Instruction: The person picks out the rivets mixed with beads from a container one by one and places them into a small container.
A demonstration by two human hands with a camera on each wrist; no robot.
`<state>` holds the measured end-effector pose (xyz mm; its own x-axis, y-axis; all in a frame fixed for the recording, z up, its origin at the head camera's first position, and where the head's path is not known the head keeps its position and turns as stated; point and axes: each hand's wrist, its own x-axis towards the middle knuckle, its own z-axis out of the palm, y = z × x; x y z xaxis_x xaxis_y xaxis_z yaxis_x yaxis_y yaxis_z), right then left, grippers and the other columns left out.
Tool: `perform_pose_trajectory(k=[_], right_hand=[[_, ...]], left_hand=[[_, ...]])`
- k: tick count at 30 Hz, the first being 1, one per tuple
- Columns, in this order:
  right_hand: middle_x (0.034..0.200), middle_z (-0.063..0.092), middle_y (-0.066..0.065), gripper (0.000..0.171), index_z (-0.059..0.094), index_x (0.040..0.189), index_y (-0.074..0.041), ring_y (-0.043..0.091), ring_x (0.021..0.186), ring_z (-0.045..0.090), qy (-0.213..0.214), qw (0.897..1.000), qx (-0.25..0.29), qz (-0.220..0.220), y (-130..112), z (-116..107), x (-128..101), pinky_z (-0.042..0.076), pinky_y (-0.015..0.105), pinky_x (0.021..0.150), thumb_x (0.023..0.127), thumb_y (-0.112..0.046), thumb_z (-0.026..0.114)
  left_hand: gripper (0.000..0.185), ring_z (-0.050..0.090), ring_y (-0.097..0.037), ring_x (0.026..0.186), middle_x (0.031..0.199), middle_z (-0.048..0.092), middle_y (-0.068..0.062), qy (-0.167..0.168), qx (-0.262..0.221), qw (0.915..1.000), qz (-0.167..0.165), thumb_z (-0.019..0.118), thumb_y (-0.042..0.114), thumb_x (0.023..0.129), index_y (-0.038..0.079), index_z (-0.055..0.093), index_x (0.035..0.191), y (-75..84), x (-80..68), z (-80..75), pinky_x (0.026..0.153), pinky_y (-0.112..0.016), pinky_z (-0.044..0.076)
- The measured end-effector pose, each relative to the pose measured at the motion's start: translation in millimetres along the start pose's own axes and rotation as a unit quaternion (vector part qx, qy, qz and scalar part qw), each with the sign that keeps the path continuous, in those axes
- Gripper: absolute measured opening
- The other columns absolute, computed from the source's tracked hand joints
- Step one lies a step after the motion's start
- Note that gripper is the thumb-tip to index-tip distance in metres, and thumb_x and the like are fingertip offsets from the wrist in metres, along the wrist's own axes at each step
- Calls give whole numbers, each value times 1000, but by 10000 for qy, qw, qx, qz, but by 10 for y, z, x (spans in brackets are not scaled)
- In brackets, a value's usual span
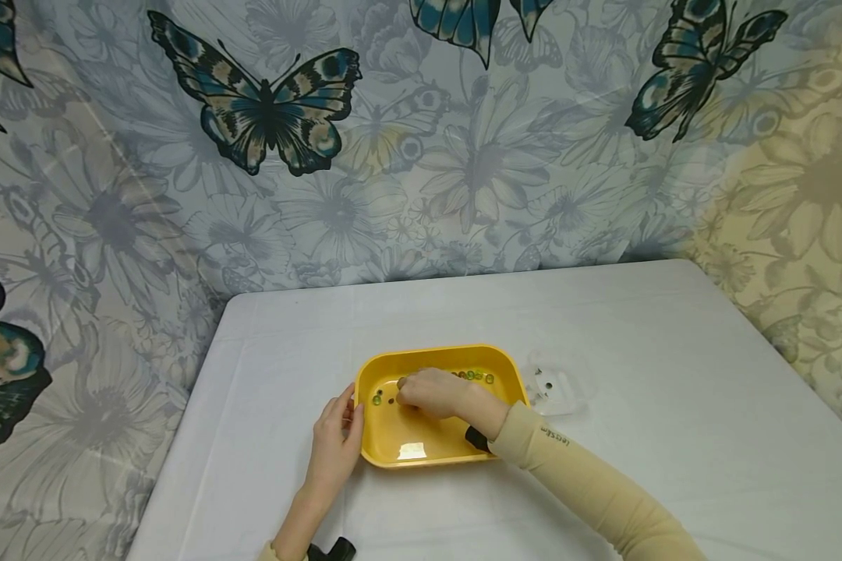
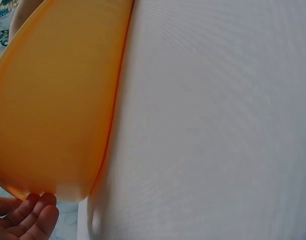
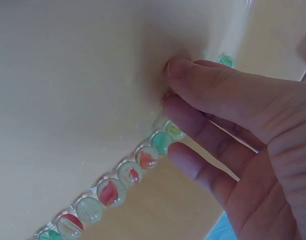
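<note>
A yellow tray stands on the white table, glass marbles inside it. My left hand holds the tray's left end, its fingertips against the outer wall. Over the tray, my right hand reaches down with thumb and index finger pinched together; a small marble seems to be between them, mostly hidden by the fingers. Clear marbles with red and green swirls, such as this red one, line the tray's far side. A few more marbles lie near its left end, beyond the right fingertips.
To the right of the tray lies a transparent plastic package with small dark spots. The white cloth-covered table runs back to a butterfly-patterned curtain. A black wrist strap piece overhangs the tray's front right area.
</note>
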<state>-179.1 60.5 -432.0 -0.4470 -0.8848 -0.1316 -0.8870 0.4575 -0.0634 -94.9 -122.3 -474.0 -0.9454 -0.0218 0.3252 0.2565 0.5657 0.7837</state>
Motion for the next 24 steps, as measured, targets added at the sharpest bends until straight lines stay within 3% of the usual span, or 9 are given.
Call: perform_pose_trajectory(k=[12, 24], right_hand=[[70, 44, -4, 19, 58, 72, -12, 11, 62, 36, -45, 9998, -167, 62, 2, 20, -7, 32, 19, 58, 88, -1, 57], [69, 46, -5, 19, 57, 72, -13, 11, 62, 36, -48, 9996, -264, 118, -6, 19, -33, 33, 19, 59, 86, 0, 58]], left_hand=[[36, 50, -12, 74, 85, 53, -4, 42, 1, 9999, 126, 56, 4, 91, -8, 51, 126, -9, 8, 0, 66, -23, 50], [37, 50, -13, 75, 85, 53, -4, -22, 14, 10000, -1, 55, 5, 92, -7, 51, 126, -9, 1, 3, 67, -23, 50]])
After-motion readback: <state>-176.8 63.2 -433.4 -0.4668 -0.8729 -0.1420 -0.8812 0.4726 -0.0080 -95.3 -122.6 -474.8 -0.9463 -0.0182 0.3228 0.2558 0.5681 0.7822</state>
